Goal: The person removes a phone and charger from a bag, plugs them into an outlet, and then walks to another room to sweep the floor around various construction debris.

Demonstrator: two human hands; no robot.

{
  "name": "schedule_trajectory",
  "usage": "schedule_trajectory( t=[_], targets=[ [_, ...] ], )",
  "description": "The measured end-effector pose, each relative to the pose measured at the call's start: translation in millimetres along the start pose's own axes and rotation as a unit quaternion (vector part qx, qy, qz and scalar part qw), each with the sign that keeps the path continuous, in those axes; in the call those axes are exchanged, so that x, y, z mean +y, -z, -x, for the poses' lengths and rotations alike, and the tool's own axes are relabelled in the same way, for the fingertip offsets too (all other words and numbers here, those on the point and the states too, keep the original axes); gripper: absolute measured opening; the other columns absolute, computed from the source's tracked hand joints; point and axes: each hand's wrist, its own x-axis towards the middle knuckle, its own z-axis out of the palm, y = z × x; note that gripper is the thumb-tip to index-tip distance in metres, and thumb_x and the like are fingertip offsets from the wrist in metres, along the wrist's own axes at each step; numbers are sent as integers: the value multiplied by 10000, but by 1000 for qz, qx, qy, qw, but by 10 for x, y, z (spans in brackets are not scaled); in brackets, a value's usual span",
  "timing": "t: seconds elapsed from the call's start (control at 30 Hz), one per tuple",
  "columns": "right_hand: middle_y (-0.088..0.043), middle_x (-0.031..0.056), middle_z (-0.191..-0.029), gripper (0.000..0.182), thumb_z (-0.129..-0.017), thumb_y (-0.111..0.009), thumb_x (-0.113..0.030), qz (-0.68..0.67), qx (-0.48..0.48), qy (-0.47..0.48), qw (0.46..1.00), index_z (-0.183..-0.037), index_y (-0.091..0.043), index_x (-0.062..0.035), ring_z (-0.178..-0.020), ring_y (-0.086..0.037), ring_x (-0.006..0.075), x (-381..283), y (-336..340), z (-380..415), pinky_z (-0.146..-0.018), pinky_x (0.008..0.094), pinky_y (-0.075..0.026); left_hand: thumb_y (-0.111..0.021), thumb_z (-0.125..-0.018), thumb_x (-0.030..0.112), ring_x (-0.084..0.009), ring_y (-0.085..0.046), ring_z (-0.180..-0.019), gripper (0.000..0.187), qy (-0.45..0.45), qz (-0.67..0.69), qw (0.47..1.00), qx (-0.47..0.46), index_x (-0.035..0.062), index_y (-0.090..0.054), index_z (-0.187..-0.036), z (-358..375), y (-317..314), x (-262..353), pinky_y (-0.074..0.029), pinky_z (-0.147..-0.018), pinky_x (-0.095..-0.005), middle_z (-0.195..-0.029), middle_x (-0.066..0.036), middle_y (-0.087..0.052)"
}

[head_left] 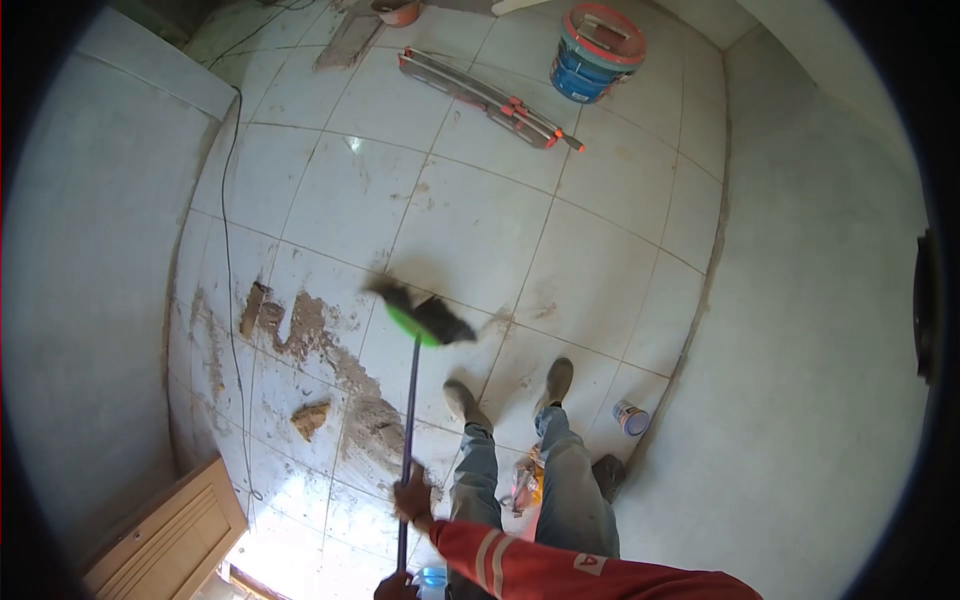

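Observation:
A broom with a green head and dark bristles (430, 318) touches the tiled floor ahead of my feet, its bristles slightly smeared. Its long dark handle (411, 400) runs back toward me. My right hand (413, 495), at the end of a red sleeve, is wrapped round the lower part of the handle. Closer to my body, my left hand (397, 587) grips the handle near its upper end, partly cut off by the frame's bottom edge. To the left of the broom lies a trail of grey-brown dirt (370, 410) with a brown chunk (309, 420) beside it.
A tile cutter (490, 100) lies on the floor ahead, near a blue bucket with a red rim (598, 55). A black cable (229, 240) runs along the left side. A small can (630, 418) stands by the right wall (800, 330). A wooden door (170, 535) is at lower left.

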Motion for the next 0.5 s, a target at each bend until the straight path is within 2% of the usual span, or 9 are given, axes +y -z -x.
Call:
schedule_trajectory(
  t=[0.03, 0.1, 0.23, 0.3, 0.33, 0.37, 0.43, 0.47, 0.5],
  targets=[
    [-644, 147, -639, 647, -887, -587, -103, -49, -16, -13, 999, -1446, -262, -111, -503, -654, 286, -191, -49, 402, -494, 427, -554, -524, -1007, 261, -198, -571, -567, 183, 38, 113, 993, -23, 105, -598, -1067, 75, 77, -39, -445, -460, -368, -663, -47, -555],
    [-659, 148, -766, 575, -922, -557, -114, -102, -27, -14, 994, -1429, -287, -140, -524, -662, 246, -288, -59, 849, -468, 387, -568, -526, -1006, 235, -172, -559, -576, 169, 184, 367, 907, -91, 93, -597, -1062, 160, 262, -122, -450, -471, -339, -680, -25, -557],
    [-624, 124, -747, 552, -912, -553, -96, -126, 93, -13, 988, -1412, -319, -112, -495, -624, 217, -335, 449, 749, -444, 364, -524, -529, -1006, 184, -119, -535, -593, 141, 235, 408, 861, -190, 68, -594, -1053, 248, 259, -405, -461, -493, -282, -714, 18, -562],
    [-593, 122, -803, 432, -951, -530, -111, -145, 190, 58, 969, -1359, -399, -57, -594, -589, 222, -367, 1133, 229, -531, 353, -485, -527, -971, 146, -203, -590, -620, 133, 117, 119, 974, -154, 52, -581, -894, -80, 102, 786, -503, -536, -354, -697, -19, -600],
    [-601, 153, -871, 407, -968, -531, -144, -158, 255, 83, 950, -1343, -428, -23, -719, -601, 260, -176, 1452, -201, -656, 369, -488, -527, -971, 146, -203, -590, -620, 133, 115, 118, 974, -154, 52, -581, -894, -331, -133, 936, -503, -536, -354, -697, -19, -600],
    [-610, 184, -940, 397, -985, -531, -177, -165, 318, 107, 928, -1327, -457, 12, -843, -613, 298, 64, 1760, -648, -780, 384, -491, -567, -940, 163, -251, -626, -668, 99, -72, 59, 986, -141, 79, -618, -934, -796, -416, 1032, -490, -563, -384, -717, -73, -634],
    [-613, 186, -968, 399, -998, -494, -184, -166, 320, 75, 930, -1333, -443, 28, -866, -621, 304, -395, 2913, -1101, -788, 402, -494, -598, -943, 242, -338, -648, -705, 187, -174, 11, 970, -170, 89, -671, -1023, -1405, -874, 1909, -470, -599, -434, -753, -146, -662],
    [-623, 185, -950, 414, -974, -480, -171, -211, 322, 41, 922, -1321, -452, 53, -838, -632, 296, -1183, 3449, -968, -767, 415, -506, -576, -958, 203, -331, -607, -648, 163, -466, -68, 882, -25, 61, -630, -1017, -1800, -1344, 2119, -460, -612, -451, -796, -156, -621],
    [-595, 136, -877, 420, -948, -466, -120, -200, 360, 91, 907, -1352, -444, -8, -719, -584, 235, -1237, 3995, -1405, -637, 368, -478, -560, -985, 232, -291, -575, -630, 204, -327, 33, 939, -100, 41, -628, -1010, -1926, -1530, 2850, -450, -608, -433, -703, -158, -587]
  ],
)
